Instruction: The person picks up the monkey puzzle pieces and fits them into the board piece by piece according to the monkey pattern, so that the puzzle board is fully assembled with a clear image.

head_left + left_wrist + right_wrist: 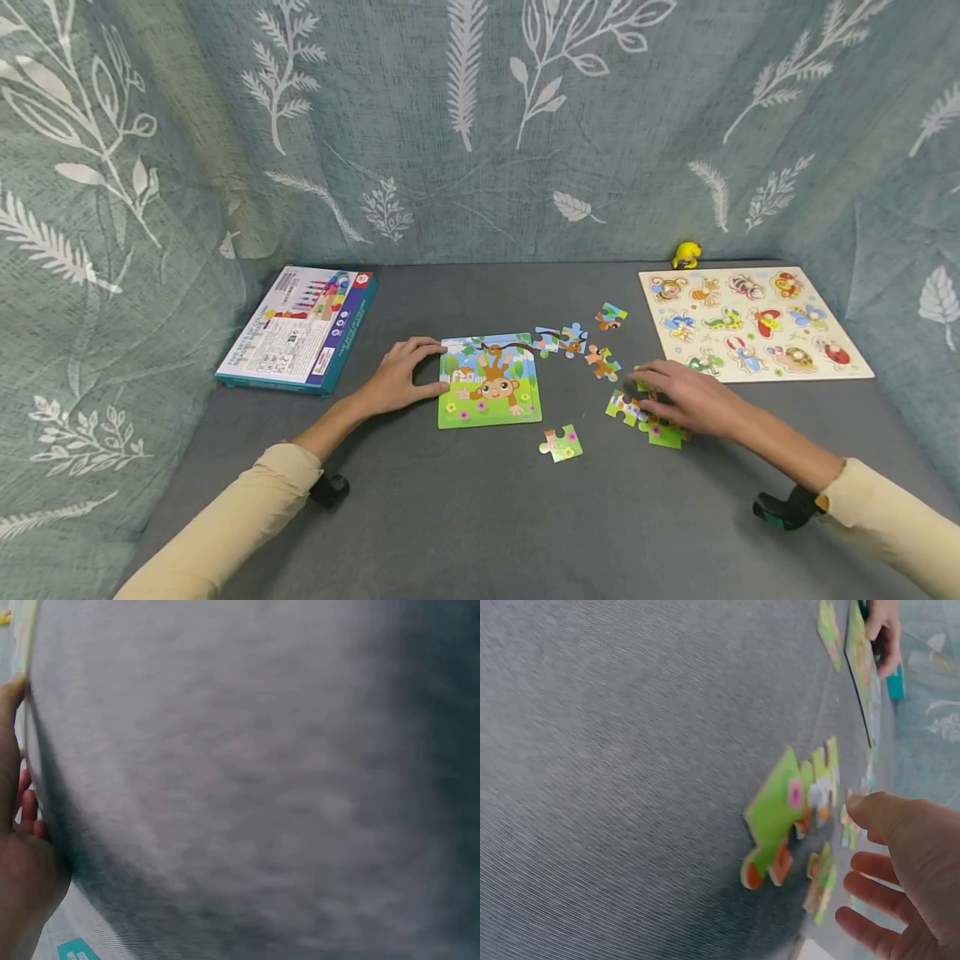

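Head view: The left hand (401, 379) sets its thumb and fingers, spaced apart, against the left edge of a monkey jigsaw board (491, 381), which lies flat near the middle of the grey tabletop (487, 517). The right hand (693, 400) reaches over a group of jigsaw pieces, partly covering them; contact cannot be told here. A green piece with a pink flower (666, 435) shows below its fingers. Other pieces lie between the board and this hand, among them a flowered corner piece (562, 443) near the board's lower right corner. An insect peg puzzle (855, 371) lies at far right, a cardboard box (296, 329) at far left.

Left wrist view: Blurred grey fills most of the field. The left hand is cut off by the left margin, and the board shows only as a thin, edge-on strip beside the fingers.

Right wrist view: The right hand's thumb is extended and its fingers are spread, with nothing visible between them. Pieces beyond the thumb are blurred and overlapping; the board and left hand are cut off at the top.
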A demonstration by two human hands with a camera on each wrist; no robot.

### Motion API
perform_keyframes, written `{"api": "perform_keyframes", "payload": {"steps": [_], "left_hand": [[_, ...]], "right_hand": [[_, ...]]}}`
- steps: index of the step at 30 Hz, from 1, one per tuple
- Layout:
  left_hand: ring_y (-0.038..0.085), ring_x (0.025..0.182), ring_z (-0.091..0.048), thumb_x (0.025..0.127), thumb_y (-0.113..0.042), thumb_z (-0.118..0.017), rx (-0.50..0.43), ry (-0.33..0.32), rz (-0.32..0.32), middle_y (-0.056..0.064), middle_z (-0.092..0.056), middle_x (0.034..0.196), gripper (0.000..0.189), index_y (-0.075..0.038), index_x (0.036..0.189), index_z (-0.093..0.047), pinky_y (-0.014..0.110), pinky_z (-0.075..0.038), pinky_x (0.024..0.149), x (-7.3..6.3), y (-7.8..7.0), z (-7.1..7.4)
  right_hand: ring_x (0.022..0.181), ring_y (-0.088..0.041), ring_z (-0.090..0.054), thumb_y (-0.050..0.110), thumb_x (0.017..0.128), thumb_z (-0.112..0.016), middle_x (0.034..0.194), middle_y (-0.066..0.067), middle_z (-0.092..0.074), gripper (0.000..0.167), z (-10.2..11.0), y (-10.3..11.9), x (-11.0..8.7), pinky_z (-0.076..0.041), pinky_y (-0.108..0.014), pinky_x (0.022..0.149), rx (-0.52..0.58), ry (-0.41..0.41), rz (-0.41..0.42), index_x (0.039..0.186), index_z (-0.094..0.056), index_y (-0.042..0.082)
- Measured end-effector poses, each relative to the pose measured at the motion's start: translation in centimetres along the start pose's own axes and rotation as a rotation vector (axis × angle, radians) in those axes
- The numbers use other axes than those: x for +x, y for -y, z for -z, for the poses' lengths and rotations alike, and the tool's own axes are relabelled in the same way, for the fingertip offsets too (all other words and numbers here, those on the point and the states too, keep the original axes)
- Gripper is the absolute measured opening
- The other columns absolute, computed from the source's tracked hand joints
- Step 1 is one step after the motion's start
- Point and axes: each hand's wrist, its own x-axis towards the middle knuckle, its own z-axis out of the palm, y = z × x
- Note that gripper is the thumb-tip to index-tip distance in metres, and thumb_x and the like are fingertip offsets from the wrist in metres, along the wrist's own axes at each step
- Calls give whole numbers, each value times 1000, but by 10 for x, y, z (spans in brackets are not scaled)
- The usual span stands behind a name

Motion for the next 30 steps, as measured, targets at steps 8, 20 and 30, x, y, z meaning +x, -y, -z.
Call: {"api": "perform_keyframes", "payload": {"steps": [8,20,30], "left_hand": [[34,122,-42,84,-30,-75,-51,29,-6,16,-44,140,62,-9,137,-52,58,-36,100,3,1,4],[34,123,-40,83,-32,-76,-86,62,28,15,-42,140,60,-12,135,-54,60,-33,102,6,3,7],[35,125,-40,82,-31,-77,-91,59,18,16,-43,140,60,-10,133,-55,60,-31,104,6,4,7]], "right_hand": [[100,-23,-64,16,86,-73,114,-10,-65,40,4,-2,8,-52,-37,76,9,27,-24,123,-64,4],[97,-23,-65,21,86,-73,113,-11,-66,43,4,4,28,-53,-38,75,-13,41,-24,124,-63,4],[104,-29,-62,21,91,-68,120,-15,-62,43,-3,8,47,-53,-40,74,9,75,-47,129,-59,2]]}}
